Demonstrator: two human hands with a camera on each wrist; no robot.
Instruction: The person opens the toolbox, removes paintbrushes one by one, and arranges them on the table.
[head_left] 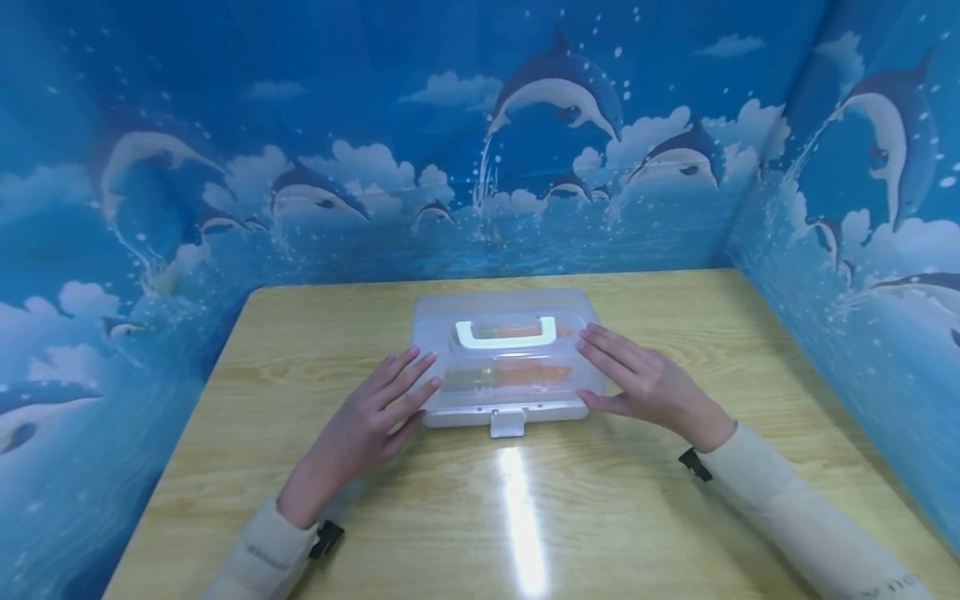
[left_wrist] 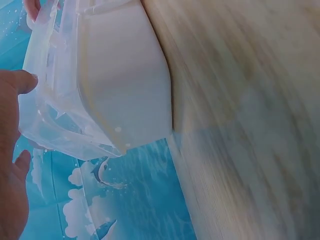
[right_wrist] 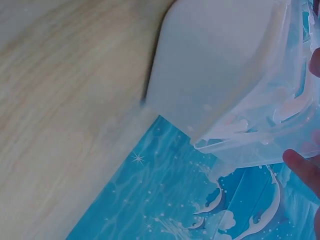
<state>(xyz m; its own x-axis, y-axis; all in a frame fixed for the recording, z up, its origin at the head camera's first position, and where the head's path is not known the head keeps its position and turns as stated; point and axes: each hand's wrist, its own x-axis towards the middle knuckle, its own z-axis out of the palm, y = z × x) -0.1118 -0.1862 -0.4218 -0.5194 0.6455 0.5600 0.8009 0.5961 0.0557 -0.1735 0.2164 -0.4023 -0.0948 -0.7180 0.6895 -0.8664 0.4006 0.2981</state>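
Translucent box (head_left: 507,356), one handle (head_left: 506,342), one latch (head_left: 507,424), between left hand (head_left: 369,423) and right hand (head_left: 651,383), both straight-fingered.

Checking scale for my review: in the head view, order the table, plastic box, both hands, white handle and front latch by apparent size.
1. Table
2. Plastic box
3. Left hand and right hand: too alike to rank
4. White handle
5. Front latch

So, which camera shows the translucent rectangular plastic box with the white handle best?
The head view: it frames the whole translucent plastic box, with its white plastic handle and pale plastic front latch. The left wrist and right wrist views show only parts of it, close up, cut off at the picture's edge.
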